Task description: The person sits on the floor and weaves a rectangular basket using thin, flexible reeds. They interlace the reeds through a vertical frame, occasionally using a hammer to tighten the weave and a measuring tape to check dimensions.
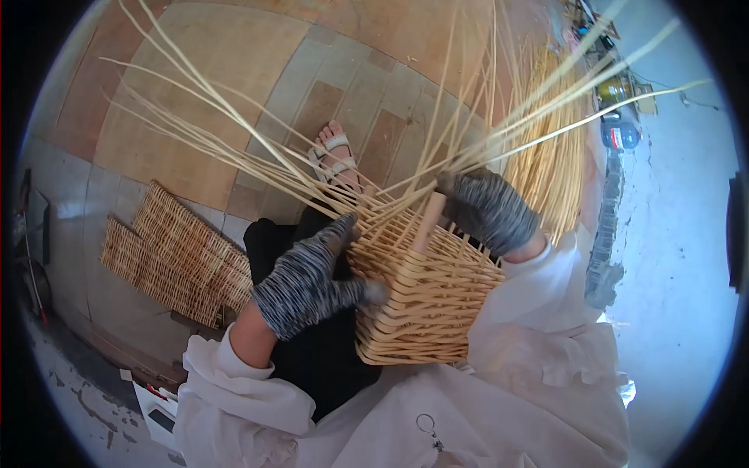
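A pale wicker basket (425,312) rests tilted on my lap, against my white top. Long, loose willow canes (234,160) fan out from its upper edge to the left and right. At its near corner a short wooden peg (428,221) stands up. My left hand (306,282), in a grey-and-black knit glove, grips the basket's left side, thumb on the outer wall and fingers by the rim. At the far right of the rim, my right hand (493,209), gloved alike, is closed on several canes (546,117); its fingertips are partly hidden and blurred.
Woven wicker panels (183,257) lie on the floor at left. A thick bundle of canes (550,148) lies at right along the wall (679,257). Beyond it stands a large blue-tinted bottle (620,134). My sandalled foot (337,156) is ahead on the tiled floor.
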